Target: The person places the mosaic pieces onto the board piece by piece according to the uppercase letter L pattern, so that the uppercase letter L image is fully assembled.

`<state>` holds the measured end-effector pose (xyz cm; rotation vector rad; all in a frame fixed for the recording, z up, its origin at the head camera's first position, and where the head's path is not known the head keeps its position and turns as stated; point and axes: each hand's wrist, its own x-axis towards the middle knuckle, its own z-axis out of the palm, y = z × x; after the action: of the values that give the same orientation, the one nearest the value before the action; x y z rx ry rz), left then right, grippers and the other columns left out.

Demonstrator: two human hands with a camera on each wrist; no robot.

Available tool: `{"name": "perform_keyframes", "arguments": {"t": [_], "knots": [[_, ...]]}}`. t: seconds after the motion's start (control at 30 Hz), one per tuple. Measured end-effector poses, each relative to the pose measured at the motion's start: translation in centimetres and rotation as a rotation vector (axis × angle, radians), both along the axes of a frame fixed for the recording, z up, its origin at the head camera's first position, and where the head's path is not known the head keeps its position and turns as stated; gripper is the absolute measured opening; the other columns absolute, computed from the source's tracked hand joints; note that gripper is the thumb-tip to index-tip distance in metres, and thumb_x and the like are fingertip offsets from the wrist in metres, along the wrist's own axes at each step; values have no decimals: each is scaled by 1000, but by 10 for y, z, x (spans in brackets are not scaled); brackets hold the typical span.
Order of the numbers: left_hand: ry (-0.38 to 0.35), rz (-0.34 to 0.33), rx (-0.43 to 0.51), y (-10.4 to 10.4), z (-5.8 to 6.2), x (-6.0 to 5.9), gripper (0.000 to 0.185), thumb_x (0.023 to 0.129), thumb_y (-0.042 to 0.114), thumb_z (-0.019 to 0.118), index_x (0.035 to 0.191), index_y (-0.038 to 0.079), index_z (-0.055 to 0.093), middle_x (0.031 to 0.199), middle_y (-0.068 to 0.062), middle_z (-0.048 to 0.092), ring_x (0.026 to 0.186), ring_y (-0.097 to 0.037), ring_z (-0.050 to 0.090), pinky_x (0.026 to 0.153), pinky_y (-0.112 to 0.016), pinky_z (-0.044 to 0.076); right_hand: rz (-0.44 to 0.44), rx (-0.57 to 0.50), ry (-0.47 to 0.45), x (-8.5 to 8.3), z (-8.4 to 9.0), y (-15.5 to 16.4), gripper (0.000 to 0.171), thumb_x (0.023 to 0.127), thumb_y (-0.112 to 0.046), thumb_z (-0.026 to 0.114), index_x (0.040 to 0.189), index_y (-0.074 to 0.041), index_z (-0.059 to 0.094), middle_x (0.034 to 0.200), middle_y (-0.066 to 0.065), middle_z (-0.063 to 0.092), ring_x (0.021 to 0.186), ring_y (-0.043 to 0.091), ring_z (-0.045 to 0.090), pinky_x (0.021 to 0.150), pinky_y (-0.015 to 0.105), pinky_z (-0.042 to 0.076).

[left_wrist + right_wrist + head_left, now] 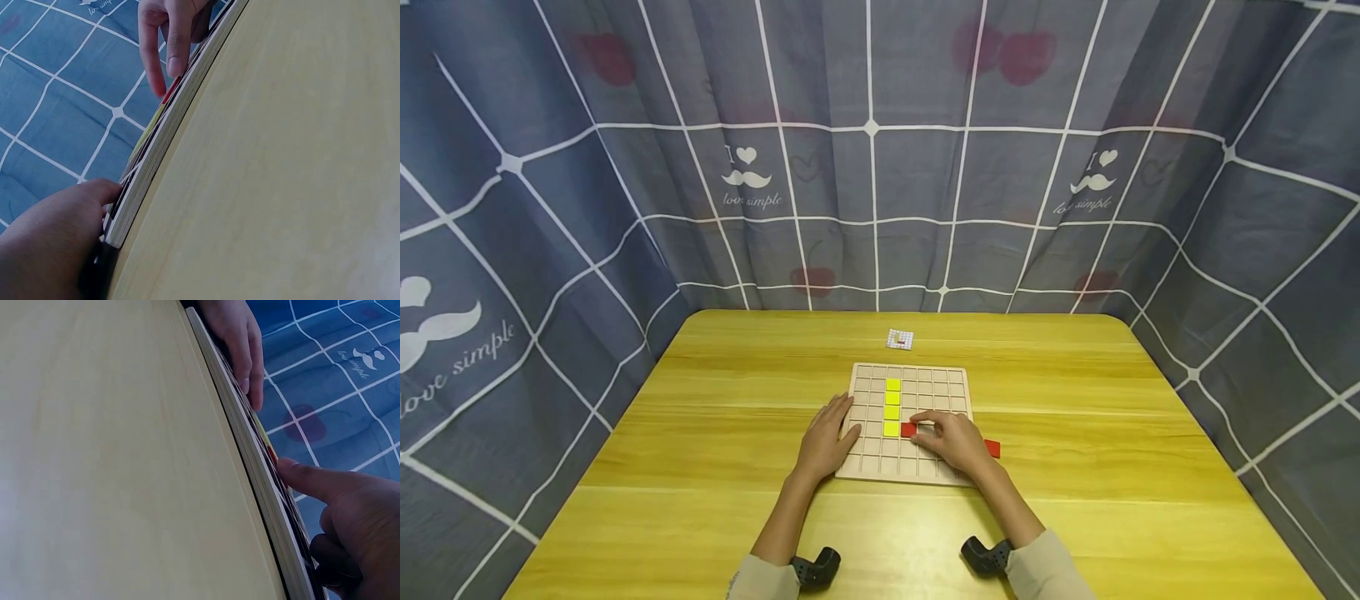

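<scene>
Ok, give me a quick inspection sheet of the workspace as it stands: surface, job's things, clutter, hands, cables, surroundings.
Surface: yellow wooden table, flat.
Job's things: wooden grid board lying flat; yellow strip set in a column of its cells; red piece on the board beside the strip's lower end.
Clutter: second red piece on the table by the board's right edge; small grid card beyond the board.
Hands: left hand rests flat on the board's left edge; right hand has its fingertips on the red piece.
Cables: nothing seen.
Surroundings: blue checked curtain on three sides.
</scene>
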<state>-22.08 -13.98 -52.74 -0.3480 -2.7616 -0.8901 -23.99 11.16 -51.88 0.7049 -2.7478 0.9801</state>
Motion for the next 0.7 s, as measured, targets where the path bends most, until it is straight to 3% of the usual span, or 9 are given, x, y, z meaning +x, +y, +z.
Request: {"name": "perform_keyframes", "arguments": {"t": [0.47,0.7], "knots": [[-9,3,-2,-2,-1,0,55,91,28,57,138,3,41,144,-11,36,135,-28,27,112,-41,19,-51,-143,-53,15,10,45,26,80,-26,73,104,-20,70,47,-10,26,44,3,17,40,18,19],[-5,-2,-5,-1,-2,-1,55,91,27,56,138,3,42,144,-12,36,135,-28,27,112,-42,19,-103,-194,-117,25,11,79,31,80,-30,71,108,-16,69,47,-7,30,40,3,21,37,20,23]]}}
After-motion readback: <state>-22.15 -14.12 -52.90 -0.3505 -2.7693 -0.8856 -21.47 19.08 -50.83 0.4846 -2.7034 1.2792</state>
